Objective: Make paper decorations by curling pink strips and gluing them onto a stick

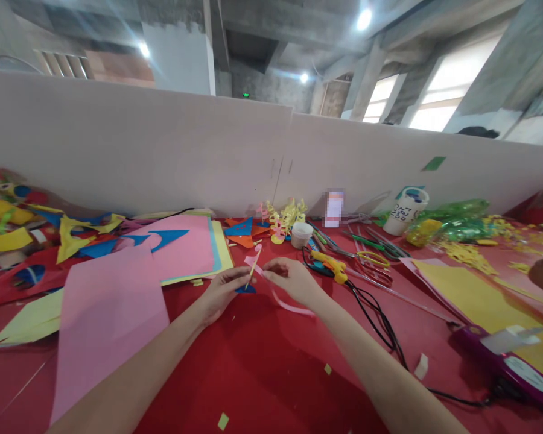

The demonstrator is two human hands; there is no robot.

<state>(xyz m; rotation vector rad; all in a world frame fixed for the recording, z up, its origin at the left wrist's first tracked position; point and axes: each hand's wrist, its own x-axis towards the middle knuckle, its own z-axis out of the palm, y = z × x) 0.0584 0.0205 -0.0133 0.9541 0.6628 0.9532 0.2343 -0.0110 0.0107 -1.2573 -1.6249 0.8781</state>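
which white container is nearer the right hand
The small white tub, just beyond the right hand; the taller white container, with black writing on its side, sits farther off to the right.

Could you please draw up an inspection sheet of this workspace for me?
Surface: red tabletop, with small yellow scraps near the front.
Things in hand: thin yellow stick, tilted; pink paper beside it; blue piece at its foot, attachment unclear.
Clutter: pink sheet on the left; yellow glue gun and white tub beyond the hands.
Hands: left hand has its grip on the stick; right hand is at the pink paper, grip unclear.
Cables: black cable looped on the right, near a purple power strip.
Surroundings: white partition behind, bearing green tape.
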